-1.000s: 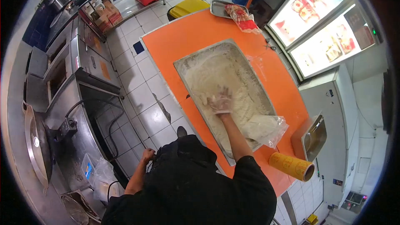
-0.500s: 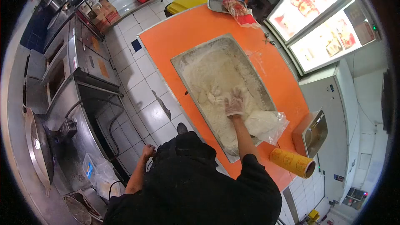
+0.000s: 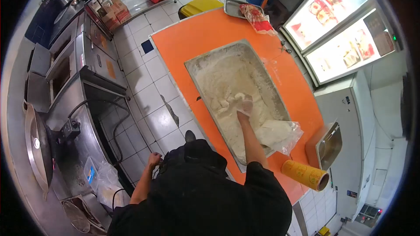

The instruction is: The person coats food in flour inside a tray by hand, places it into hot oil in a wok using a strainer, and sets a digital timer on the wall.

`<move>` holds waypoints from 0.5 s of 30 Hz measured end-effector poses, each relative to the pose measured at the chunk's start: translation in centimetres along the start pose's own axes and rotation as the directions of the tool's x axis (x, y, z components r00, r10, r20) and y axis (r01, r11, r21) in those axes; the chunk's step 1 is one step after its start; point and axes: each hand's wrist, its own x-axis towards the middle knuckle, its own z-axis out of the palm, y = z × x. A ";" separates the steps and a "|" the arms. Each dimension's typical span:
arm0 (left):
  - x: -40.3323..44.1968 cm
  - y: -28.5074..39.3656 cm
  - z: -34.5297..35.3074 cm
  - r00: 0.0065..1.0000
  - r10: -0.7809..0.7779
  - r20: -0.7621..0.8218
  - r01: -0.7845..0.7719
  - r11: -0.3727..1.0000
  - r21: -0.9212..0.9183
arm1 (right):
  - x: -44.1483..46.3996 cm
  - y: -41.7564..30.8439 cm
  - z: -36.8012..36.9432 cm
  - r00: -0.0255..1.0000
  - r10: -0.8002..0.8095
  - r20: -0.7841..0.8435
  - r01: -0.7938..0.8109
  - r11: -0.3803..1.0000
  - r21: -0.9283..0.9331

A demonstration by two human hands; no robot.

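Observation:
A metal tray (image 3: 205,59) of pale flour lies on the orange table (image 3: 175,39). Over the flour is my right hand (image 3: 246,105), in a clear glove, beside several floury pieces (image 3: 222,103); its fingers are blurred and partly hidden. A clear plastic bag (image 3: 282,135) with pale contents rests on the tray's near right edge. My left hand (image 3: 155,159) hangs low beside my dark clothing, away from the table, its fingers curled and too small to read clearly.
A yellow roll (image 3: 305,175) and a metal container (image 3: 326,146) are at the table's right end. A small tray (image 3: 234,8) and a red-marked bag (image 3: 258,19) sit at the far edge. Steel counters (image 3: 94,148) stand to the left, a lit fridge (image 3: 337,26) to the right.
My right hand went from spread over the middle of the flour to farther right, then slightly back up and left, with its fingers now less spread. My left hand stays low.

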 end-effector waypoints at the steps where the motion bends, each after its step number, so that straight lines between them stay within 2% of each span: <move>1: 0.4 -1.1 0.1 0.996 0.090 0.015 -0.091 0.994 0.067 | 0.9 -0.7 0.5 1.000 -0.004 0.002 0.004 1.000 0.000; 2: 0.6 -2.3 0.3 0.984 0.174 0.040 -0.178 0.975 0.134 | 1.5 -1.6 1.4 0.999 -0.023 -0.034 0.023 1.000 0.012; 3: 0.5 -2.3 0.4 0.984 0.173 0.044 -0.177 0.975 0.136 | 1.9 -2.8 2.0 0.996 -0.040 -0.075 0.042 0.999 0.023; 5: 0.4 -1.4 0.6 0.994 -0.110 0.007 0.111 0.993 -0.027 | 3.0 -7.1 1.0 0.971 -0.118 0.209 0.163 0.962 -0.218; 6: -0.2 -0.7 0.5 0.994 -0.110 0.006 0.110 0.994 -0.022 | 2.4 -8.5 1.1 0.972 -0.114 0.206 0.159 0.963 -0.217; 8: -0.9 1.0 0.3 0.994 -0.108 0.010 0.108 0.994 -0.018 | 1.1 -10.5 1.4 0.948 -0.278 0.157 0.317 0.878 -0.357; 9: -0.7 1.3 0.1 0.994 -0.108 0.006 0.108 0.994 -0.017 | 1.0 -10.3 1.7 0.948 -0.279 0.156 0.317 0.880 -0.354; 11: -0.7 1.5 0.5 0.996 -0.082 -0.030 0.082 0.996 -0.023 | 0.7 -9.0 2.0 0.904 -0.295 0.309 0.380 0.886 -0.267; 12: -1.0 1.9 0.5 0.996 -0.085 -0.028 0.084 0.996 -0.022 | 0.8 -7.9 2.4 0.904 -0.293 0.312 0.379 0.886 -0.267; 14: -1.4 3.0 0.2 0.988 -0.152 0.027 0.154 0.971 -0.185 | 1.7 -5.9 3.7 0.919 -0.048 0.391 0.212 0.896 -0.390; 15: -1.4 2.9 0.1 0.988 -0.152 0.024 0.154 0.971 -0.186 | 1.9 -6.4 3.5 0.919 -0.050 0.391 0.213 0.897 -0.387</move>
